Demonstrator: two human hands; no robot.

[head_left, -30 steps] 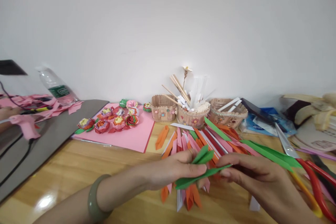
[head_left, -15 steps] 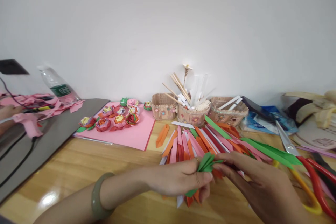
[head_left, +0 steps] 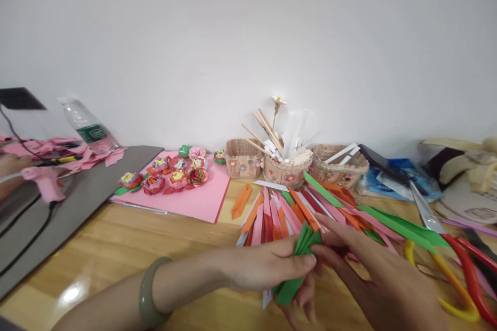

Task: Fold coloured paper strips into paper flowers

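Observation:
Between thumb and fingers, my left hand (head_left: pixel 267 267) grips a bundle of folded green paper strips (head_left: pixel 289 289); a bracelet circles that wrist. My right hand (head_left: pixel 365 264) is closed, its thumb and fingertips pinching the right edge of the same green paper. Under and behind both hands, a fan of folded orange, pink, red and white paper strips (head_left: pixel 272 217) lies on the wooden table. Longer green strips (head_left: pixel 404 225) lie to the right of the fan.
Folded paper flowers (head_left: pixel 178 180) rest on a pink sheet (head_left: pixel 205 207). Three small baskets (head_left: pixel 243 160) stand along the wall. Red-handled scissors (head_left: pixel 466 264) and yellow handles (head_left: pixel 458 279) lie right. Far left are a pink glue gun (head_left: pixel 44 182), a bottle (head_left: pixel 91 132) and another person's hand (head_left: pixel 10 168).
The green strips now stand more upright and show more of their length below my left thumb. My right fingers have shifted slightly left and closer to my left hand.

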